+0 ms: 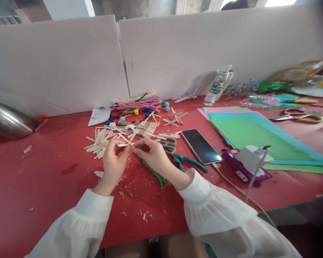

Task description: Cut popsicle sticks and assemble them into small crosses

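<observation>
"What might slip here?"

"The crossed craft sticks [129, 144]; my left hand [115, 159] and right hand [154, 154] pinch them by the fingertips, above the red worktop [43, 190]; uneven pressure could twist them askew or crack the thin wood."

"And around you?"

"Flat, pale sticks in a loose pile [102, 141] just beyond, which a knuckle could scatter; jagged little wood chips [144, 216]; smooth, curved teal pliers [192, 162] beside my right hand; a glossy smartphone [201, 146] further right."
</observation>
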Demonstrator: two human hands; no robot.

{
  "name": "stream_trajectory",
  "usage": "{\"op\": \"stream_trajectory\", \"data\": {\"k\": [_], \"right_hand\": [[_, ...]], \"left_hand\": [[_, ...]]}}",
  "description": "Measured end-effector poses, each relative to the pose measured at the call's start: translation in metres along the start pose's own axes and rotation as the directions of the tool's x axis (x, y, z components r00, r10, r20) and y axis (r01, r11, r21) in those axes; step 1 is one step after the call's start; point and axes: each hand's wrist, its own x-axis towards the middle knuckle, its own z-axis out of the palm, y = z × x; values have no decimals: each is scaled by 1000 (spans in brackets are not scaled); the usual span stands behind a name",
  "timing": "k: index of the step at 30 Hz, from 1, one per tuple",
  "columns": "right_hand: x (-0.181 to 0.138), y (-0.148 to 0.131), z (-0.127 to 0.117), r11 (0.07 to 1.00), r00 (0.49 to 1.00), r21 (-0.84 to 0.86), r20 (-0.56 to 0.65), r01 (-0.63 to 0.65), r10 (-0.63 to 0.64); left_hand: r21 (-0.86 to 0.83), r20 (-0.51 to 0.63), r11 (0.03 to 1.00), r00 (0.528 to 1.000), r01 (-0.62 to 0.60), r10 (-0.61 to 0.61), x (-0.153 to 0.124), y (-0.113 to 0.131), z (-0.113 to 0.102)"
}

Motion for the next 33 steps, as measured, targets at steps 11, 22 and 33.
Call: {"op": "stream_trajectory", "data": {"k": [11,22,33], "right_hand": [[8,12,-5,929,985,328,47,-173,167],[10,14,-8,858,960,432,144,-279,240],[10,16,-5,889,964,376,141,-263,225]], "left_hand": [[-341,260,828,891,445,-372,2,-1,4],[-375,316,730,819,571,-479,5,-8,1],[64,262,968,932,244,-252,0,-6,0]]}}
